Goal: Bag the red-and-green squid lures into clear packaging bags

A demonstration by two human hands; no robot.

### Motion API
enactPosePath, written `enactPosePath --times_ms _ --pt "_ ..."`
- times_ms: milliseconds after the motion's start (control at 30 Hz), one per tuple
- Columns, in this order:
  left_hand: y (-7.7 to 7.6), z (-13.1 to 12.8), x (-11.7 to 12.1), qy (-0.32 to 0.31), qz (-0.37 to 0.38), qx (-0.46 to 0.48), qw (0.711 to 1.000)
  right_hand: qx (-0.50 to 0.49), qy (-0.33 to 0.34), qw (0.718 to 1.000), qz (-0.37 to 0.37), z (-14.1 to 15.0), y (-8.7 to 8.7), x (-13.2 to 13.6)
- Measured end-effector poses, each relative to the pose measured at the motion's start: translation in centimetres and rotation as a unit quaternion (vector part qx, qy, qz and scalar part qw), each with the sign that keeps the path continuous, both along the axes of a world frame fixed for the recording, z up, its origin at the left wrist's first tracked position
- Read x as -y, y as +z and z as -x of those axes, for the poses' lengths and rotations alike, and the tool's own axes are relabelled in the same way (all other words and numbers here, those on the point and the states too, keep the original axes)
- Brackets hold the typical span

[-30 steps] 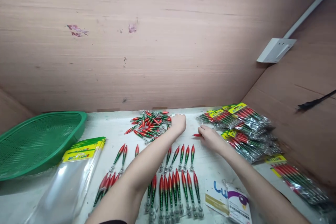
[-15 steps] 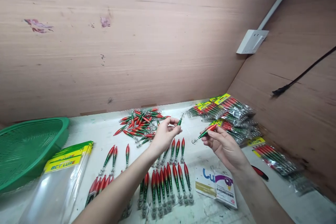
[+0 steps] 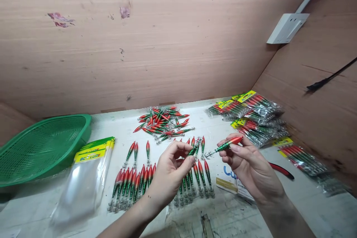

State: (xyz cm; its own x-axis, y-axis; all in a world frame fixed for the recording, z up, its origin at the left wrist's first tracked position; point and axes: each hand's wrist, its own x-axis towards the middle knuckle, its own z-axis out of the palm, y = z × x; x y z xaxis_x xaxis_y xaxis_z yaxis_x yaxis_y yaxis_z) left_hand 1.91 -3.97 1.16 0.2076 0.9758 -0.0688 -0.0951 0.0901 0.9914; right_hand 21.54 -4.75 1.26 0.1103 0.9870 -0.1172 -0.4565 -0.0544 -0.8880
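Observation:
My left hand [image 3: 174,167] pinches a red and green fishing lure, whose green hook end [image 3: 194,148] sticks up past the fingers; its red end is hidden. In my right hand [image 3: 249,163] a second fishing lure [image 3: 230,143] lies between thumb and fingers, red end to the right and hooks pointing left. The two lures are close together but apart. Below and left of the hands, rows of similar lures [image 3: 128,182] lie side by side on the white table [image 3: 117,122]. A heap of loose lures [image 3: 164,122] is behind my left hand.
At the left stand a green plastic basket [image 3: 44,145] and a stack of clear bags with yellow headers [image 3: 89,178]. Packed lure bags [image 3: 256,119] pile up at the right back. A card box [image 3: 225,182] and a red-handled tool [image 3: 283,170] lie near my right hand.
My left hand has come down and nearer with its lure, toward the one in my right hand. The view has shifted, so the table's things sit further right.

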Motion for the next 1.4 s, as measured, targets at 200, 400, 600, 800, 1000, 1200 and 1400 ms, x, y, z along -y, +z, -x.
enactPosePath --times_ms 200,400,600,800,1000,1200,1400 --pt "-0.5 1.0 0.0 0.04 -0.036 0.008 0.999 -0.003 0.016 1.0 0.004 0.3 0.0 0.0" --pt "-1.1 2.5 -0.7 0.146 -0.029 0.038 0.988 0.002 0.026 0.999 0.018 0.1 -0.2 -0.2" --pt "-1.7 6.5 -3.8 0.179 -0.076 -0.096 0.976 0.208 0.022 0.976 0.067 -2.8 -3.7 -3.9" --pt "-4.5 8.9 -6.1 0.077 -0.044 -0.447 0.89 0.203 0.105 0.972 0.057 -2.6 -4.3 -4.9" --pt "-6.1 7.7 -6.6 0.014 -0.034 -0.514 0.857 0.098 0.181 0.979 0.015 -1.3 -2.2 -3.3" --pt "-7.0 7.1 -7.0 0.015 -0.061 -0.546 0.836 0.059 0.213 0.975 -0.015 -0.7 -1.3 -2.3" --pt "-6.7 6.9 -6.4 0.05 -0.1 -0.551 0.827 0.041 0.232 0.971 -0.041 -0.5 -1.0 -1.5"
